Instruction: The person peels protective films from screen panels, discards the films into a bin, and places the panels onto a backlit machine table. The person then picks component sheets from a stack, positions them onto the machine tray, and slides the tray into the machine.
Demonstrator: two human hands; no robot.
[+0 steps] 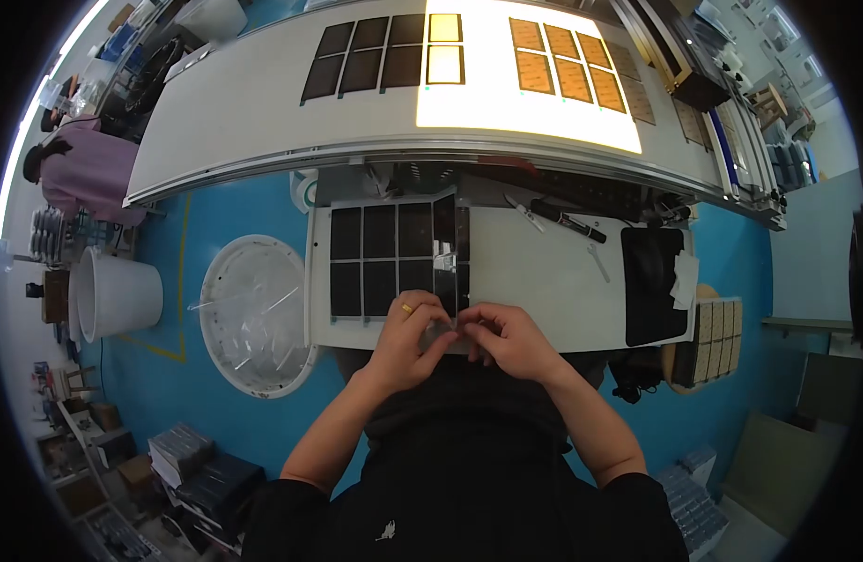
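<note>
On the white work surface (pixel 544 281) lies a sheet of dark rectangular panels (pixel 380 246), with a glossy dark strip (pixel 444 245) along its right side. My left hand (pixel 413 339), with a ring on one finger, is at the strip's near end, its thumb and fingers pinched together. Close beside it, my right hand (pixel 495 335) is also pinched, its fingertips almost touching the left ones. Whatever lies between the fingertips is too small to make out.
Ahead stands a long table (pixel 235 122) with a lit area and more panels. A black marker (pixel 567 221), a cutter (pixel 525 214) and a black pad (pixel 652 286) lie to the right. On the left are a round bin (pixel 253 318) with clear film and a person in purple (pixel 89 173).
</note>
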